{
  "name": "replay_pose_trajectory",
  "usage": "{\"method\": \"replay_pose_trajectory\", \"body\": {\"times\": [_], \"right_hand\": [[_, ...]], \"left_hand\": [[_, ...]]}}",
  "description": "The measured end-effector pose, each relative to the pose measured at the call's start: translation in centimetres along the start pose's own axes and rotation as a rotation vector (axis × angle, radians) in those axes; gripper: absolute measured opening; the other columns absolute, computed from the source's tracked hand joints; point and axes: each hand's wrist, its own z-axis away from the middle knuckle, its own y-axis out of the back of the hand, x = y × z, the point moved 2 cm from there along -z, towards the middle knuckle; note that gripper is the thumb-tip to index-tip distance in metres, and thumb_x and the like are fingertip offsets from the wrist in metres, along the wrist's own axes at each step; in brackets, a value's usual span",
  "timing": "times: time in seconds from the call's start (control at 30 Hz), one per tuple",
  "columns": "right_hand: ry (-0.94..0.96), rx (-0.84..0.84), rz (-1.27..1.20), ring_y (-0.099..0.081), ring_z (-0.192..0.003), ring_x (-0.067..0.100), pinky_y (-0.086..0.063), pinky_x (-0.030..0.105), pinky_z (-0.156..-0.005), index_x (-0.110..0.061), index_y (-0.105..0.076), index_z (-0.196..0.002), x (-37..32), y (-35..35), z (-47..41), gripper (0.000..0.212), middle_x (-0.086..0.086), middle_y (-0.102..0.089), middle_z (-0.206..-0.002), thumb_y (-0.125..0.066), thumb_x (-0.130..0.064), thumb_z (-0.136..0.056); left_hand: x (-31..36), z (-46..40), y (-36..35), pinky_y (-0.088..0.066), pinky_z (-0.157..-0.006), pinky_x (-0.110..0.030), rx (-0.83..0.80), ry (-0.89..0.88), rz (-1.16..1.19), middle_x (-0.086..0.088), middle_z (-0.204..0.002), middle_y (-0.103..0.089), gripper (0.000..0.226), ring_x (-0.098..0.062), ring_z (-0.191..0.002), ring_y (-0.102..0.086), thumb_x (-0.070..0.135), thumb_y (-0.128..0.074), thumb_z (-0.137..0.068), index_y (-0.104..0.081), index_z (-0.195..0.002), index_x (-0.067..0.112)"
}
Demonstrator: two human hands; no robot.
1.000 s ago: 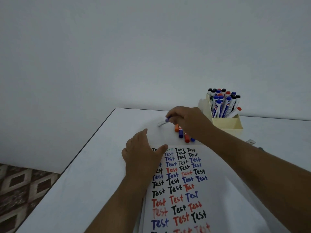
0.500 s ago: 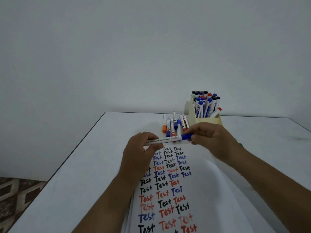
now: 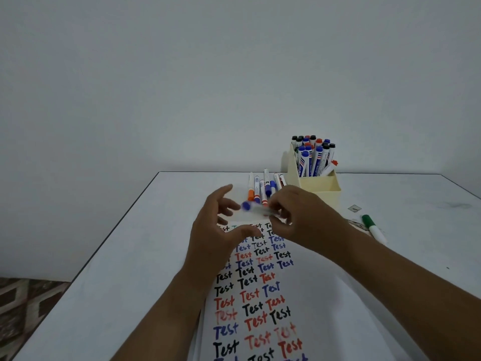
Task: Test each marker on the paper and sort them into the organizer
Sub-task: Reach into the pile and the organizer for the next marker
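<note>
Plain grey wall fills the upper frame, and the white table (image 3: 104,256) runs up the lower half. Down the centre lies your paper (image 3: 260,295), rows of "Test" in black, red and blue. Upper right of the table stands the cream organizer (image 3: 318,190): its back compartment is crammed with upright capped markers, the front compartment looks empty from here. Just left of it, a small row of loose markers (image 3: 263,187) waits, and a green marker (image 3: 374,228) lies apart at the right.

Your right hand (image 3: 307,220) pinches the blue marker (image 3: 256,208) over the top of the paper, blurred. Your left hand (image 3: 216,230) sits spread beside its blue cap, fingers not clearly on it. I'd say uncapping comes next: grip the barrel firm, pull the cap straight off, then write on a bare patch.
</note>
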Motion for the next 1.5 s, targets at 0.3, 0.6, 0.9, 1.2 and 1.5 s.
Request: {"method": "replay_pose_trajectory", "body": {"times": [0.3,0.6,0.9,1.2,1.5], "right_hand": [[-0.509,0.111,-0.885,-0.074,-0.084,0.025,-0.062,0.038,-0.080,-0.014,-0.075,-0.094,-1.1,0.8,1.2,0.020,0.005,-0.076,-0.087,-0.082,-0.002,-0.079],[-0.648,0.194,-1.036,-0.074,-0.084,0.028,-0.062,0.040,-0.080,-0.007,-0.069,-0.098,-2.2,0.0,2.0,0.022,0.012,-0.075,-0.088,-0.079,-0.002,-0.080],[-0.705,0.236,-0.959,-0.071,-0.078,0.022,-0.061,0.034,-0.076,-0.022,-0.075,-0.088,-2.8,-0.3,1.6,0.033,0.002,-0.076,-0.081,-0.082,-0.039,-0.060],[-0.711,0.224,-1.169,-0.075,-0.089,0.023,-0.061,0.030,-0.079,-0.007,-0.073,-0.098,-2.6,1.1,1.1,0.037,0.009,-0.077,-0.091,-0.078,-0.025,-0.066],[-0.227,0.114,-0.058,-0.058,-0.072,0.014,-0.048,0.024,-0.064,-0.017,-0.071,-0.093,0.0,3.4,0.5,0.014,-0.003,-0.064,-0.078,-0.068,-0.031,-0.091]], "left_hand": [[0.4,0.4,-1.0,-0.054,-0.093,-0.022,-0.120,-0.089,-0.110,0.014,-0.127,-0.062,0.045,-0.003,-0.111,-0.060,0.050,-0.060,-0.087,-0.058,-0.129,0.034],[0.4,0.6,-1.5,-0.042,-0.083,-0.006,-0.206,-0.187,-0.215,0.012,-0.113,-0.066,0.033,0.002,-0.100,-0.056,0.041,-0.055,-0.099,-0.063,-0.127,0.027],[0.8,0.2,-1.0,-0.040,-0.067,-0.011,-0.259,-0.139,-0.188,0.020,-0.081,-0.059,0.026,-0.002,-0.075,-0.058,0.031,-0.051,-0.103,-0.066,-0.122,0.021],[1.1,0.5,-0.5,-0.049,-0.061,-0.020,-0.250,-0.083,-0.123,0.008,-0.081,-0.063,0.060,-0.009,-0.071,-0.059,0.070,-0.051,-0.089,-0.049,-0.141,0.040],[0.5,0.2,-0.8,-0.045,-0.094,-0.012,-0.162,0.031,-0.127,0.011,-0.122,-0.062,0.047,0.000,-0.106,-0.058,0.014,-0.049,-0.103,-0.035,-0.144,0.033]]}}
